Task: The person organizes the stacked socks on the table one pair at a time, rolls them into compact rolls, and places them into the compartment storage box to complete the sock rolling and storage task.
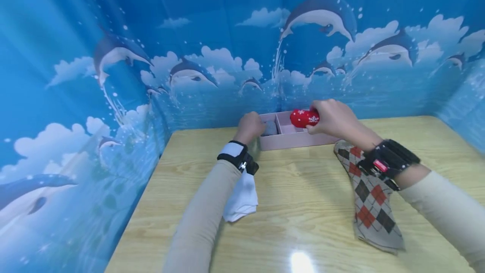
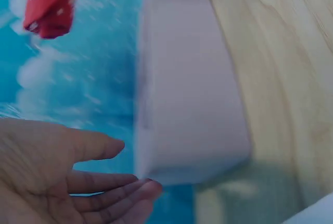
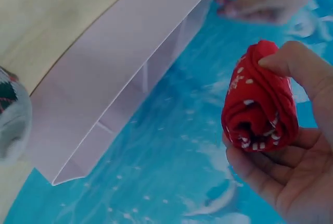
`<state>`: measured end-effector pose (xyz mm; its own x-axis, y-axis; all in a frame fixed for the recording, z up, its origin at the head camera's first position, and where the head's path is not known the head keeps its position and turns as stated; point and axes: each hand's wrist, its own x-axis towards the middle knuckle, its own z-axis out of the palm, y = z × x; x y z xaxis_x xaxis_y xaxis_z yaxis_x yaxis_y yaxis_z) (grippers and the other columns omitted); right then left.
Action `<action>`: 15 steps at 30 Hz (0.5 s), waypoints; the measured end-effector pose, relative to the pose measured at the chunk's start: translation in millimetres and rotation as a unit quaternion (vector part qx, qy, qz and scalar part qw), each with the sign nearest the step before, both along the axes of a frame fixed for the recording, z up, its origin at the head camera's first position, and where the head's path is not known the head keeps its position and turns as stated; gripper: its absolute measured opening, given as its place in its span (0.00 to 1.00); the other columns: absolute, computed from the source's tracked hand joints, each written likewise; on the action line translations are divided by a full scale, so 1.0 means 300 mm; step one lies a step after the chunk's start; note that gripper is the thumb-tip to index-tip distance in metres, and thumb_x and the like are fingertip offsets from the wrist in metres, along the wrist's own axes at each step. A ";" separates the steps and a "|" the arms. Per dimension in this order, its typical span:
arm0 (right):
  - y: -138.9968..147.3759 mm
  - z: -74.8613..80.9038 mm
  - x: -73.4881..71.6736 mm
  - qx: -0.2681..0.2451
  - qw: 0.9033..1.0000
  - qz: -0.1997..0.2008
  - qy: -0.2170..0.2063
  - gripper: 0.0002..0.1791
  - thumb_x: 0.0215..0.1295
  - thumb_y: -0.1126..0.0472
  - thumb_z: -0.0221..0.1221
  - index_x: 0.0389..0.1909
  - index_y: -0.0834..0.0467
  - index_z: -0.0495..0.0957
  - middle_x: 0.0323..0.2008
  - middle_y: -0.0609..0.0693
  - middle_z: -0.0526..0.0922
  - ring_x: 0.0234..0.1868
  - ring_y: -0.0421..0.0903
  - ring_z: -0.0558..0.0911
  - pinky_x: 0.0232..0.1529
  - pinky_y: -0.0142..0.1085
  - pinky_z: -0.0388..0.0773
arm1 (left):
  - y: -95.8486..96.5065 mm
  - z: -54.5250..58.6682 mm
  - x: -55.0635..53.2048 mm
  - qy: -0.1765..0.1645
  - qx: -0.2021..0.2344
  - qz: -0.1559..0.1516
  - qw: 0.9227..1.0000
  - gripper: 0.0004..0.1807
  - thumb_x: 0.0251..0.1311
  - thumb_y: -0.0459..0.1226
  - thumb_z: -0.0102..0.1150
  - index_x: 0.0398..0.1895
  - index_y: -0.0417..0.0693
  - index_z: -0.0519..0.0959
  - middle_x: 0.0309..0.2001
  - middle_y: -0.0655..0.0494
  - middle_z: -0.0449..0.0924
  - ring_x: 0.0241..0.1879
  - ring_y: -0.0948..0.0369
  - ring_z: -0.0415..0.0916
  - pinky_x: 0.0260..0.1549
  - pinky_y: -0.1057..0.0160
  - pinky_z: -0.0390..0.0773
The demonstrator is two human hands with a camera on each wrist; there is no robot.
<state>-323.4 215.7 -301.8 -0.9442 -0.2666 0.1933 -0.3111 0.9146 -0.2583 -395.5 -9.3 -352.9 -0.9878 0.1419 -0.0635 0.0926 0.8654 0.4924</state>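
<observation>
My right hand point(image 1: 335, 121) grips a rolled red sock point(image 1: 303, 118) with white snowflakes, above a pink divided box point(image 1: 299, 140). The right wrist view shows thumb and fingers around the roll point(image 3: 260, 99), its coiled end facing the camera. My left hand point(image 1: 251, 127) is at the box's left end. In the left wrist view, that hand's point(image 2: 78, 177) fingers are extended, with fingertips at the box's corner; whether they touch it I cannot tell. A grey rolled item point(image 1: 270, 127) lies in the leftmost compartment.
A white folded cloth item point(image 1: 242, 199) lies on the wooden table point(image 1: 299, 205), partly under the left forearm. An argyle sock point(image 1: 367, 197) lies flat below the right wrist. Behind the box hangs a blue dolphin curtain point(image 1: 227, 20).
</observation>
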 end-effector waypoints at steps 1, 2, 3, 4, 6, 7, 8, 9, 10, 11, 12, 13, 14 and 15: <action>-0.013 -0.001 -0.035 0.002 1.000 -0.011 -0.008 0.21 0.51 0.58 0.73 0.42 0.66 0.80 0.36 0.61 0.85 0.32 0.52 0.80 0.32 0.44 0.79 | -0.003 -0.016 -0.014 -0.004 0.007 0.017 1.000 0.21 0.70 0.37 0.57 0.16 0.48 0.68 0.17 0.58 0.64 0.17 0.63 0.64 0.17 0.67 0.63; -0.025 -0.005 -0.070 0.001 1.000 -0.020 -0.016 0.21 0.51 0.58 0.74 0.41 0.66 0.80 0.36 0.61 0.85 0.31 0.52 0.80 0.31 0.43 0.78 | -0.007 -0.032 -0.025 -0.002 0.013 0.030 0.999 0.19 0.70 0.37 0.58 0.18 0.47 0.71 0.20 0.57 0.68 0.20 0.62 0.67 0.19 0.66 0.65; -0.038 -0.013 -0.101 0.002 0.999 -0.028 -0.023 0.21 0.51 0.58 0.74 0.40 0.66 0.79 0.35 0.60 0.85 0.31 0.51 0.79 0.30 0.41 0.76 | -0.010 -0.047 -0.035 0.004 0.021 0.042 0.999 0.16 0.70 0.37 0.59 0.21 0.46 0.74 0.22 0.56 0.71 0.22 0.61 0.69 0.20 0.66 0.66; -0.050 -0.024 -0.130 0.003 0.999 -0.033 -0.030 0.20 0.51 0.58 0.75 0.39 0.66 0.79 0.34 0.61 0.84 0.30 0.51 0.77 0.29 0.40 0.74 | -0.012 -0.059 -0.041 0.009 0.029 0.054 0.998 0.13 0.69 0.36 0.59 0.24 0.45 0.76 0.25 0.55 0.73 0.24 0.61 0.71 0.21 0.66 0.67; -0.073 -0.052 -0.178 0.010 0.999 -0.034 -0.034 0.20 0.51 0.59 0.75 0.39 0.66 0.79 0.32 0.59 0.83 0.29 0.50 0.76 0.28 0.39 0.71 | -0.014 -0.077 -0.049 0.019 0.045 0.075 0.996 0.10 0.68 0.35 0.60 0.27 0.43 0.79 0.27 0.53 0.76 0.25 0.60 0.72 0.22 0.65 0.68; -0.085 -0.069 -0.198 0.014 0.999 -0.033 -0.035 0.20 0.52 0.59 0.76 0.40 0.67 0.80 0.32 0.59 0.82 0.29 0.50 0.75 0.28 0.39 0.71 | -0.015 -0.082 -0.052 0.021 0.054 0.084 0.995 0.09 0.68 0.34 0.60 0.28 0.42 0.79 0.27 0.53 0.76 0.25 0.59 0.72 0.22 0.64 0.67; -0.097 -0.086 -0.216 0.018 0.999 -0.031 -0.036 0.20 0.52 0.61 0.75 0.40 0.67 0.80 0.32 0.59 0.81 0.29 0.51 0.75 0.28 0.39 0.71 | -0.014 -0.085 -0.053 0.021 0.063 0.092 0.994 0.10 0.68 0.34 0.60 0.27 0.42 0.79 0.26 0.52 0.76 0.25 0.59 0.71 0.21 0.64 0.67; -0.107 -0.104 -0.232 0.029 0.999 -0.028 -0.031 0.19 0.53 0.61 0.74 0.40 0.68 0.80 0.31 0.59 0.81 0.29 0.51 0.75 0.28 0.41 0.72 | -0.012 -0.087 -0.054 0.020 0.072 0.100 0.992 0.10 0.68 0.34 0.60 0.27 0.42 0.79 0.26 0.52 0.76 0.25 0.59 0.72 0.21 0.64 0.67; -0.116 -0.124 -0.247 0.040 0.999 -0.025 -0.026 0.19 0.53 0.62 0.74 0.40 0.68 0.80 0.32 0.60 0.81 0.29 0.52 0.77 0.28 0.42 0.75 | -0.009 -0.088 -0.054 0.021 0.076 0.104 0.991 0.10 0.68 0.33 0.60 0.27 0.42 0.79 0.26 0.52 0.76 0.25 0.59 0.72 0.21 0.64 0.66; -0.124 -0.144 -0.262 0.059 0.998 -0.023 -0.017 0.19 0.53 0.61 0.74 0.41 0.68 0.80 0.33 0.60 0.82 0.32 0.54 0.79 0.30 0.45 0.78 | -0.005 -0.089 -0.054 0.024 0.076 0.107 0.991 0.10 0.68 0.34 0.60 0.27 0.42 0.79 0.26 0.52 0.77 0.25 0.59 0.73 0.21 0.65 0.67; -0.131 -0.163 -0.275 0.079 0.997 -0.022 -0.009 0.19 0.53 0.61 0.74 0.40 0.68 0.80 0.34 0.61 0.83 0.34 0.57 0.80 0.33 0.48 0.80 | 0.000 -0.088 -0.054 0.030 0.073 0.108 0.991 0.09 0.68 0.33 0.60 0.28 0.42 0.81 0.27 0.52 0.79 0.26 0.59 0.74 0.22 0.64 0.68; -0.137 -0.181 -0.289 0.101 0.995 -0.020 0.000 0.19 0.54 0.60 0.74 0.40 0.68 0.80 0.35 0.63 0.83 0.37 0.59 0.81 0.35 0.51 0.82 | 0.006 -0.087 -0.054 0.037 0.066 0.107 0.991 0.08 0.67 0.33 0.60 0.29 0.42 0.82 0.28 0.51 0.81 0.27 0.58 0.76 0.23 0.64 0.69; -0.142 -0.198 -0.303 0.122 0.992 -0.017 0.011 0.18 0.54 0.60 0.73 0.39 0.68 0.81 0.36 0.64 0.83 0.39 0.61 0.81 0.38 0.54 0.83 | 0.011 -0.087 -0.054 0.045 0.058 0.105 0.992 0.07 0.67 0.33 0.61 0.30 0.42 0.83 0.30 0.51 0.84 0.29 0.58 0.78 0.24 0.64 0.71; -0.146 -0.214 -0.315 0.142 0.989 -0.013 0.023 0.17 0.55 0.60 0.73 0.38 0.68 0.81 0.37 0.65 0.83 0.41 0.63 0.82 0.40 0.56 0.83 | 0.016 -0.087 -0.054 0.053 0.049 0.103 0.992 0.07 0.67 0.34 0.61 0.31 0.42 0.84 0.32 0.50 0.85 0.31 0.58 0.80 0.25 0.64 0.72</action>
